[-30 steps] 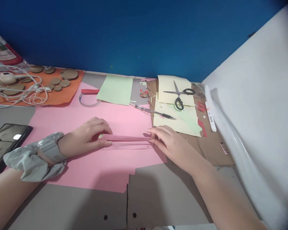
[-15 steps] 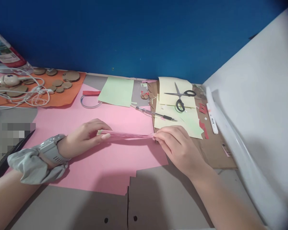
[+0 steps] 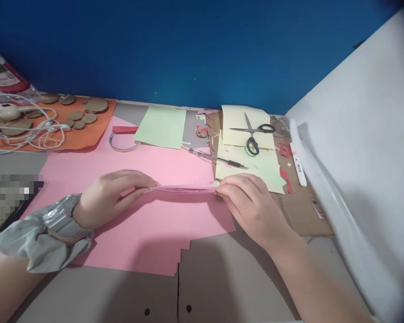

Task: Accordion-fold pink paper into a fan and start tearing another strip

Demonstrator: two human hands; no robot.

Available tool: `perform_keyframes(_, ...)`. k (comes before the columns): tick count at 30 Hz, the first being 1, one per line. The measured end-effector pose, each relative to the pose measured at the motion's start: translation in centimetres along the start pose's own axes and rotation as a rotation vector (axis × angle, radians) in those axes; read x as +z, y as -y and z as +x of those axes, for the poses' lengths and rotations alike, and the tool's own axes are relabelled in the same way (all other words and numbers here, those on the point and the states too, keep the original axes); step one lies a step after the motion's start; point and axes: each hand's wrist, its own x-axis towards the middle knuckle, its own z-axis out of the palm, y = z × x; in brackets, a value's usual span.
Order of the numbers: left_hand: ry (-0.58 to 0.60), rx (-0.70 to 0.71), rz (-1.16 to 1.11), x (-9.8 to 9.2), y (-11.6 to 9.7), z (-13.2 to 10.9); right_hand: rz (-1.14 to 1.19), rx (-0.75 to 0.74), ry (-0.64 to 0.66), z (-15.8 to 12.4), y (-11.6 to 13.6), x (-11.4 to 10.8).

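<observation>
A narrow pleated strip of pink paper [image 3: 186, 188] stretches between my two hands, its thin folded layers showing edge-on. My left hand [image 3: 116, 195] pinches the left end between thumb and fingers. At the right end, the fingertips of my right hand [image 3: 247, 199] are closed on the strip, with a small pale bit showing beside them. Below the hands lies a large sheet of pink paper [image 3: 128, 237] with a stepped cut in its lower right edge. A pen [image 3: 218, 159] lies just beyond my right hand.
Black-handled scissors [image 3: 252, 130] lie on pale yellow paper [image 3: 245, 114]. A light green sheet [image 3: 161, 127] lies at the back. On the left, white earphones [image 3: 8, 111] and cardboard discs [image 3: 94, 105] rest on orange paper [image 3: 87, 137]. A white marker [image 3: 298, 166] lies right, on cardboard [image 3: 303, 215].
My left hand has shifted its hold: the strip's left end, which stuck out past the thumb, is now pinched at the fingertips. The right hand stays nearly in place.
</observation>
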Motion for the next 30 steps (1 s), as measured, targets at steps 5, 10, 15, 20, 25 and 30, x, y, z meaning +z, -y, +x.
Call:
perform_keyframes(5, 0.050, 0.165, 0.175, 0.5, 0.4, 0.0, 0.018, 0.070, 0.273, 0.2, 0.1, 0.3)
perform_keyframes(10, 0.113, 0.110, 0.216, 0.9, -0.2, 0.2, 0.017, 0.081, 0.353, 0.4, 0.6, 0.8)
perform_keyframes(15, 0.196, -0.035, 0.150, 1.1, -0.7, 0.2, 0.049, 0.065, 0.391, 0.3, 0.9, 1.3)
perform_keyframes(20, 0.197, -0.131, 0.043, 1.1, -0.3, 0.5, 0.138, 0.137, 0.373, 0.5, 0.9, 1.4)
perform_keyframes(25, 0.214, -0.245, -0.021, 0.9, 0.0, 0.7, 0.346, 0.304, 0.334, 1.1, 1.0, 1.2)
perform_keyframes(30, 0.225, -0.286, -0.057, 0.9, 0.1, 0.8, 0.422, 0.362, 0.349, 1.4, 0.9, 1.1)
